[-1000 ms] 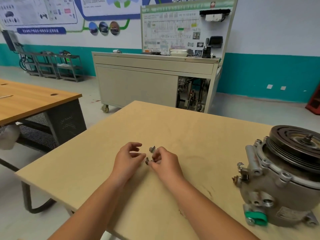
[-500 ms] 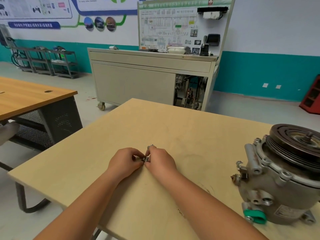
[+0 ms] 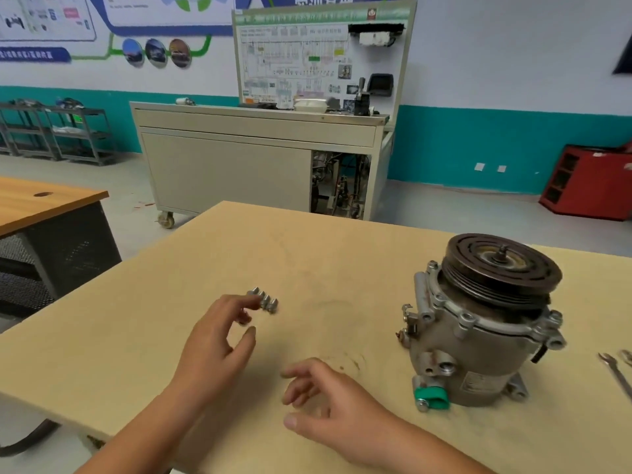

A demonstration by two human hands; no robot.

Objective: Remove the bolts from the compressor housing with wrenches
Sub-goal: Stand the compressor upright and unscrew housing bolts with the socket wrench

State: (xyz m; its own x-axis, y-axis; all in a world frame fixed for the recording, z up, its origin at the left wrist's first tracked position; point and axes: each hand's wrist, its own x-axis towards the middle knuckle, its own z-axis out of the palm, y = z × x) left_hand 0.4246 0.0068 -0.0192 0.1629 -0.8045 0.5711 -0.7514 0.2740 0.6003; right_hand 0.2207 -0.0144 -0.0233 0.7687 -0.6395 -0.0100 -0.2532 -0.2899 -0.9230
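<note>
Left hand (image 3: 212,350) and right hand (image 3: 335,401), fingers (image 3: 239,304) loosely spread, hover over pale table (image 3: 342,261) (teal-banded wall (image 3: 478,145) behind).

A small cluster of silver bolts (image 3: 266,301) lies close together on the table (image 3: 325,254). Well to the right, the grey compressor housing (image 3: 478,340) stands upright, its dark pulley (image 3: 502,271) on top. Two wrenches (image 3: 617,371) lie beyond it at the picture's edge.

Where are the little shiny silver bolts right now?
In the head view, the small silver metal bolts sit in a row on the pale wooden table, by the fingertips of the left hand, well left of the grey metal compressor.
</note>
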